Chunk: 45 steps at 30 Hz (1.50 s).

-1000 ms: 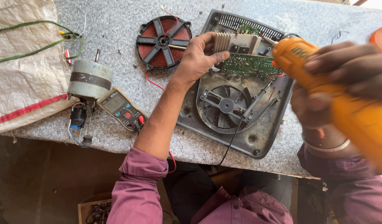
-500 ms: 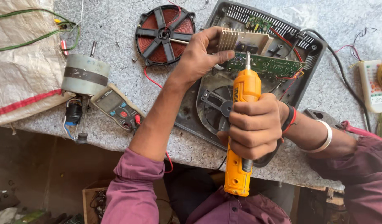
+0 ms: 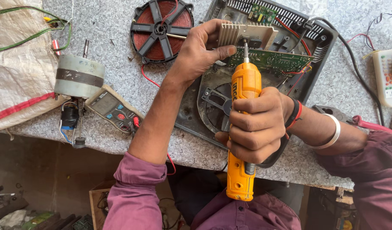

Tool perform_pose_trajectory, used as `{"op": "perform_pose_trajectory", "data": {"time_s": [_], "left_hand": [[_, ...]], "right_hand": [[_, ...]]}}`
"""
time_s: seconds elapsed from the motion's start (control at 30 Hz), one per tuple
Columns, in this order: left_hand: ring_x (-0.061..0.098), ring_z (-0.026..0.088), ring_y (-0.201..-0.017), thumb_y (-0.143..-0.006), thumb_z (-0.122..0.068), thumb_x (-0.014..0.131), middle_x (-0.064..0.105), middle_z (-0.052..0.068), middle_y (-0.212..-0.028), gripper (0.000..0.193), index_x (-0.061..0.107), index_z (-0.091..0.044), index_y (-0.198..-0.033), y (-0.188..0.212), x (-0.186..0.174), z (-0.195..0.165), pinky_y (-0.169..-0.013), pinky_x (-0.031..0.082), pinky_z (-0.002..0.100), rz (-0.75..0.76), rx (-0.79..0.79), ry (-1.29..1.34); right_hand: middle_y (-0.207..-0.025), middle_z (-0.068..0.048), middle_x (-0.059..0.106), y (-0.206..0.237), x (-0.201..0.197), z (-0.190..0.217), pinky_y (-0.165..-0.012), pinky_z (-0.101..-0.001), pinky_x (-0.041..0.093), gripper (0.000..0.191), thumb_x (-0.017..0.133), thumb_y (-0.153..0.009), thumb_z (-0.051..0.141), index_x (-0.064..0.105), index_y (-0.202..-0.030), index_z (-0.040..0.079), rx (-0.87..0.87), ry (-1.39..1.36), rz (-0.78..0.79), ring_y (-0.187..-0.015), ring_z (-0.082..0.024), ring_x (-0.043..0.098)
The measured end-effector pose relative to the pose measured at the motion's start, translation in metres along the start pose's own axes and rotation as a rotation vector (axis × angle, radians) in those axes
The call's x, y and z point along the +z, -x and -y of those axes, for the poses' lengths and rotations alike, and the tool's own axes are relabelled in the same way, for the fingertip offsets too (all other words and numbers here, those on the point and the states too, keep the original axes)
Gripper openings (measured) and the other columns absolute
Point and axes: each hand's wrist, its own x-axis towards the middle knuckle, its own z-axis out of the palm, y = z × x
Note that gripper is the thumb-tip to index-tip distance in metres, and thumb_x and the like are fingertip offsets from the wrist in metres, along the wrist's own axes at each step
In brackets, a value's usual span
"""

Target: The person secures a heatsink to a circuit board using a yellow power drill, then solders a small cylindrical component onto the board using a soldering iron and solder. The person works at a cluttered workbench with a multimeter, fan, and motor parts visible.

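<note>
My right hand (image 3: 256, 123) grips an orange electric screwdriver (image 3: 243, 127) upright, its bit tip touching the board area just below a finned aluminium heat sink (image 3: 243, 35). My left hand (image 3: 200, 53) holds the heat sink's left end, thumb pressed against the green circuit board (image 3: 272, 59). Both sit inside an opened black cooker housing (image 3: 319, 40) with a fan (image 3: 215, 102) in its floor. A round copper coil disc (image 3: 159, 27) lies to the left of my left hand, joined by red wires.
On the speckled stone counter (image 3: 119, 68) lie a grey motor (image 3: 79, 76) with a shaft, a multimeter (image 3: 113, 110), a woven sack (image 3: 17, 64) at left, and a white remote (image 3: 387, 76) at right. The counter edge runs below my arms.
My right hand has brought the screwdriver down from the right and set its bit at the heat sink. My left hand stayed on the heat sink. The view has shifted closer.
</note>
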Motion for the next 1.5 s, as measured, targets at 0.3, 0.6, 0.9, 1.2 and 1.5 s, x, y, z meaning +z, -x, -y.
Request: {"op": "perform_pose_trajectory", "data": {"time_s": [0.3, 0.6, 0.9, 1.2, 1.5], "left_hand": [[0.071, 0.010, -0.108, -0.092, -0.007, 0.085, 0.076, 0.003, -0.117, 0.043, 0.064, -0.003, -0.129, -0.0007, -0.0009, 0.0014, -0.095, 0.059, 0.027, -0.019, -0.017, -0.026], [0.071, 0.011, -0.110, -0.092, -0.010, 0.085, 0.076, 0.004, -0.117, 0.044, 0.064, -0.003, -0.130, 0.0009, -0.0019, 0.0011, -0.099, 0.059, 0.029, 0.000, -0.003, -0.018], [0.072, 0.011, -0.110, -0.092, -0.009, 0.085, 0.077, 0.002, -0.116, 0.041, 0.066, -0.004, -0.129, 0.0030, -0.0022, 0.0002, -0.098, 0.060, 0.028, 0.000, 0.019, -0.031], [0.071, 0.009, -0.106, -0.093, -0.008, 0.085, 0.076, 0.000, -0.113, 0.041, 0.066, -0.004, -0.129, 0.0037, -0.0032, 0.0001, -0.091, 0.060, 0.026, 0.000, 0.006, -0.016], [0.070, 0.008, -0.103, -0.093, -0.006, 0.083, 0.075, 0.000, -0.111, 0.039, 0.067, -0.003, -0.128, 0.0035, -0.0037, 0.0011, -0.087, 0.059, 0.025, 0.001, -0.042, 0.041]], "right_hand": [[-0.084, -0.002, 0.056, -0.0034, 0.0006, -0.0008, -0.067, -0.0325, 0.053, 0.037, 0.085, -0.080, -0.010, 0.060, -0.097, 0.011, 0.011, -0.003, 0.005, -0.070, -0.017, 0.062], [-0.086, -0.002, 0.057, -0.0001, 0.0013, -0.0013, -0.067, -0.0323, 0.053, 0.036, 0.086, -0.080, -0.007, 0.060, -0.095, 0.012, 0.018, 0.005, -0.002, -0.071, -0.017, 0.063], [-0.086, -0.002, 0.056, -0.0008, 0.0024, 0.0017, -0.067, -0.0329, 0.053, 0.038, 0.090, -0.080, -0.006, 0.060, -0.094, 0.012, 0.048, -0.012, 0.005, -0.073, -0.018, 0.063], [-0.088, -0.002, 0.056, 0.0005, 0.0037, 0.0031, -0.069, -0.0332, 0.054, 0.038, 0.091, -0.080, -0.006, 0.061, -0.096, 0.012, 0.061, -0.003, -0.007, -0.075, -0.019, 0.063], [-0.088, -0.002, 0.055, 0.0030, 0.0065, 0.0049, -0.067, -0.0337, 0.052, 0.040, 0.092, -0.079, -0.004, 0.060, -0.095, 0.013, 0.080, -0.001, -0.044, -0.076, -0.019, 0.062]]}}
